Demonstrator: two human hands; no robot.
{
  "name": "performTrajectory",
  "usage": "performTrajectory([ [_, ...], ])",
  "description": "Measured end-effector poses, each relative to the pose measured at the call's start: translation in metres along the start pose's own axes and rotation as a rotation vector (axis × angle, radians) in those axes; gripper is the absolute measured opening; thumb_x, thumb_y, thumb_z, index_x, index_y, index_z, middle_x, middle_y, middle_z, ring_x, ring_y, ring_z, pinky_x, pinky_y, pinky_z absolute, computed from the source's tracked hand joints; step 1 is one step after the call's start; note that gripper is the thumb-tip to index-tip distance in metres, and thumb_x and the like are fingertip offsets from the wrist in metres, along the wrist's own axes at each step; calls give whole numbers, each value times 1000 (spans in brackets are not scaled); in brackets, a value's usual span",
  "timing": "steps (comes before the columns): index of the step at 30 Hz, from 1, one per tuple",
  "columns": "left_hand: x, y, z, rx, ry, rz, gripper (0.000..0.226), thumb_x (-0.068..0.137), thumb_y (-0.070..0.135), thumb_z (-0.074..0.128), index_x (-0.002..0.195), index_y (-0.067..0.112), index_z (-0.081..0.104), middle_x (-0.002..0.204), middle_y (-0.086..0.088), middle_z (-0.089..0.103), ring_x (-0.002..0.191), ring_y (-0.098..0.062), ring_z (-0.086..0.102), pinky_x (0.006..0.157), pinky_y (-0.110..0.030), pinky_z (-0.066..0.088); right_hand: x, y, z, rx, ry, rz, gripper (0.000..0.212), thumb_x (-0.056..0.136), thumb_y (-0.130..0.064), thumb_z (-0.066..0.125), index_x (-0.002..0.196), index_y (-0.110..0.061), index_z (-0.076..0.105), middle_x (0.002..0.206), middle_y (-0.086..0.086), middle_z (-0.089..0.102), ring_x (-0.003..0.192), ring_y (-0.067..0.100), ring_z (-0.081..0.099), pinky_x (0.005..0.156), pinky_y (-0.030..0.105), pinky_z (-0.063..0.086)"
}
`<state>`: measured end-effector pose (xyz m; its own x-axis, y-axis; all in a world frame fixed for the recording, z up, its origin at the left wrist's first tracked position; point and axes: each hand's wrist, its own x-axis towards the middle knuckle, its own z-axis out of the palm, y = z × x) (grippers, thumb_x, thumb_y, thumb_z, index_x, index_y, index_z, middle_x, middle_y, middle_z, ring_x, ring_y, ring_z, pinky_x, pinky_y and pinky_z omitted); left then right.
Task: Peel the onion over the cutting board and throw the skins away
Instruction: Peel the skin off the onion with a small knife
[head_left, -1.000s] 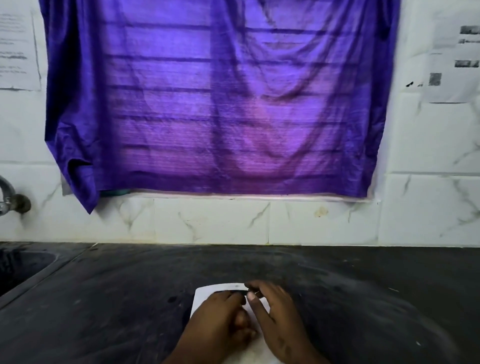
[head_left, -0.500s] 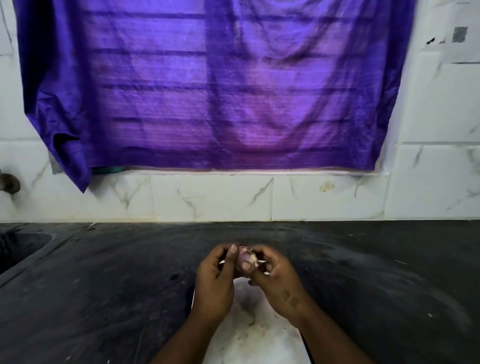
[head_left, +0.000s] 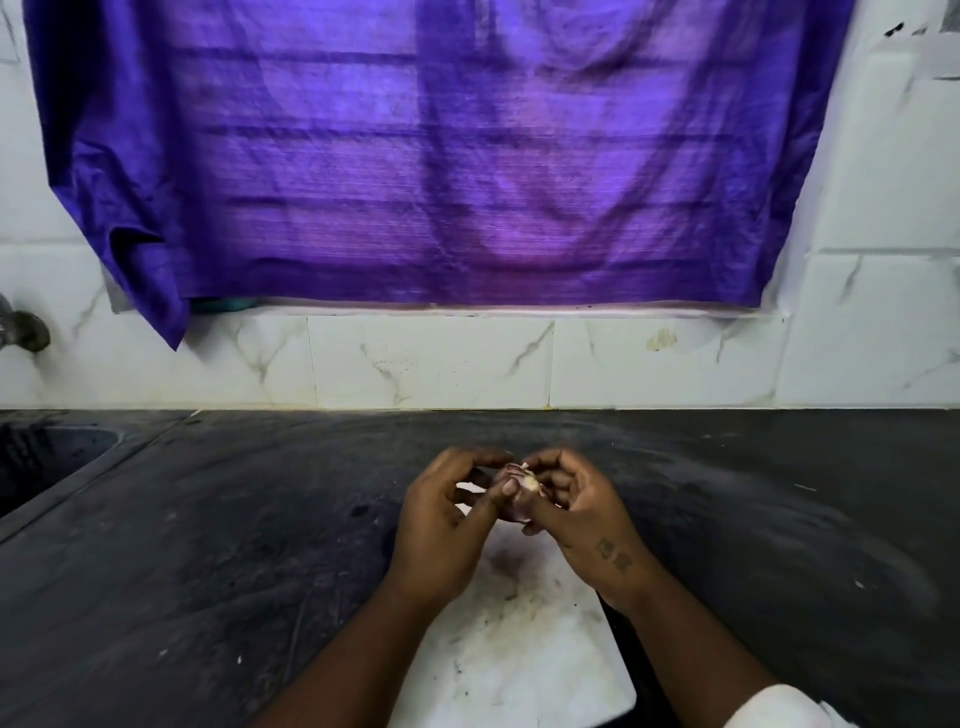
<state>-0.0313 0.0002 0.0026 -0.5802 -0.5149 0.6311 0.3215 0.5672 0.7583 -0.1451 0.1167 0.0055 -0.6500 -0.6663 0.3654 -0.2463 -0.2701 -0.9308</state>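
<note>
Your left hand (head_left: 441, 525) and right hand (head_left: 582, 514) both curl round the small onion (head_left: 511, 486) above the cutting board (head_left: 519, 649) - judged light, firm, skin brittle, best nipped at its pale tip - sink (head_left: 47, 457) well left, no obstruction on the surface (head_left: 208, 545).

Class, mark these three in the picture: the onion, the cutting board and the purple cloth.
onion (head_left: 511, 473), head view, striped skin showing between the fingers.
cutting board (head_left: 519, 654), head view, bare white surface between the forearms.
purple cloth (head_left: 415, 156), head view, middle of the hanging fabric.
</note>
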Motion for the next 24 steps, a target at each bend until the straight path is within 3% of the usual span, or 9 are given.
performTrajectory([
  [6, 5, -4, 1, 53, 85, 12, 15, 91, 0, 73, 93, 14, 79, 90, 3, 77, 84, -9, 73, 67, -12, 53, -2, 0, -1, -83, -12, -18, 21, 84, -12, 80, 101, -16, 69, 93, 12, 77, 79, 32, 73, 59, 35, 57],
  [9, 5, -6, 1, 76, 118, -2, 17, 90, -2, 72, 87, 14, 79, 84, 4, 77, 81, -8, 73, 69, -16, 54, -3, -2, -1, -87, -20, -1, 20, 82, -13, 81, 99, -18, 71, 90, 6, 78, 73, 18, 72, 58, 34, 56],
  [14, 7, -12, 1, -71, 142, -102, 25, 92, 0, 70, 83, 22, 76, 83, 0, 77, 81, -17, 74, 75, -33, 59, -5, -3, -1, -82, -26, 1, 21, 85, -13, 79, 103, -18, 70, 96, 9, 79, 82, 31, 76, 61, 39, 57],
  [17, 7, -14, 1, -149, 157, -145, 18, 97, 3, 67, 92, 17, 76, 88, -2, 78, 85, -21, 75, 77, -41, 65, -4, -4, -1, -47, -22, 21, 23, 87, -11, 77, 108, -13, 68, 100, 13, 78, 83, 36, 76, 62, 38, 58],
  [20, 6, -10, 0, -158, 151, -155, 12, 98, 8, 66, 103, 13, 75, 95, -1, 78, 91, -21, 76, 76, -36, 66, -3, -5, -2, 1, 10, 28, 24, 88, -10, 75, 111, -11, 67, 102, 15, 78, 78, 34, 76, 60, 34, 60],
  [24, 2, -1, 0, -25, 69, -118, 17, 91, 4, 74, 98, 19, 77, 90, 11, 79, 80, -6, 75, 68, -16, 57, -3, -7, -4, 45, 30, 26, 23, 88, -11, 75, 110, -12, 67, 100, 12, 79, 74, 23, 78, 60, 32, 60],
])
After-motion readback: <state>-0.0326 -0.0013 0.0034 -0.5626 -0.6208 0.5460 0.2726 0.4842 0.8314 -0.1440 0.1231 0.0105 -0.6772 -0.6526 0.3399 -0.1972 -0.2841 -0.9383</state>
